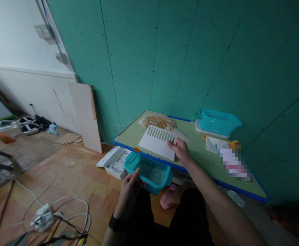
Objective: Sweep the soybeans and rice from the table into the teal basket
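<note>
My left hand (130, 187) grips the near rim of a teal plastic bin (149, 171) holding white grains, kept just below the table's front edge. My right hand (180, 150) pinches the right side of a white slotted scraper board (158, 141) lying flat on the green table (205, 160). Behind the board, at the table's far left, lies a pile of mixed tan beans and white grains (157, 121).
A second teal bin (218, 121) on a white tray and a white card (213, 142) sit at the table's right. An open white box (115, 161) lies on the wooden floor, a wooden panel (84, 116) leans on the wall, cables and a power strip (43, 217) lower left.
</note>
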Tool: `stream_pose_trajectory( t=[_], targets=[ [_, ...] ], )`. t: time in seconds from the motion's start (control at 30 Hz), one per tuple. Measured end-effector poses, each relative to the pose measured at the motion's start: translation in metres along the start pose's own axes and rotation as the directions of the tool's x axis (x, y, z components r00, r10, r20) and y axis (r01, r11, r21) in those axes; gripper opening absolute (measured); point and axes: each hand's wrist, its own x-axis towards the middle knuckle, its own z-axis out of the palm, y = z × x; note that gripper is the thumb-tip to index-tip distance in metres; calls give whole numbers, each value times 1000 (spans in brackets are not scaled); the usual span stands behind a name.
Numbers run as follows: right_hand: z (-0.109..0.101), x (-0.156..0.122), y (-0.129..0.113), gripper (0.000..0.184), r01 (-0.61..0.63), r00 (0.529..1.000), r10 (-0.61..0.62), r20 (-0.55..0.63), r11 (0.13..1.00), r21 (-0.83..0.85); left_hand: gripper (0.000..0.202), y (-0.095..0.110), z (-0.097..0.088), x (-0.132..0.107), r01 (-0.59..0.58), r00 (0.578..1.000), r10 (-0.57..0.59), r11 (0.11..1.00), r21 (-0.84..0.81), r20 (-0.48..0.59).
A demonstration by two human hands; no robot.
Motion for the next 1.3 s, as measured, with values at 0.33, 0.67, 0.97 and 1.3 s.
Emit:
stream_pose_trajectory(
  t=[0.33, 0.67, 0.97, 1.3],
  targets=[
    [6, 3, 0, 41, 23, 999, -19, 47, 997, -71, 49, -1, -2, 2, -12, 1000, 12, 1000, -19, -7],
    [12, -14, -7, 41, 59, 998, -56, 36, 993, -105, 49, -4, -2, 3, -16, 1000, 16, 1000, -5, -3],
    [-39, -17, -17, 43, 73, 995, -74, -61, 997, -28, 49, -3, -1, 0, -28, 1000, 29, 998, 58, -3],
    [-27, -35, -3, 43, 97, 995, -95, 18, 983, -158, 49, 0, 0, 0, -22, 1000, 22, 998, 67, 1]
  ],
)
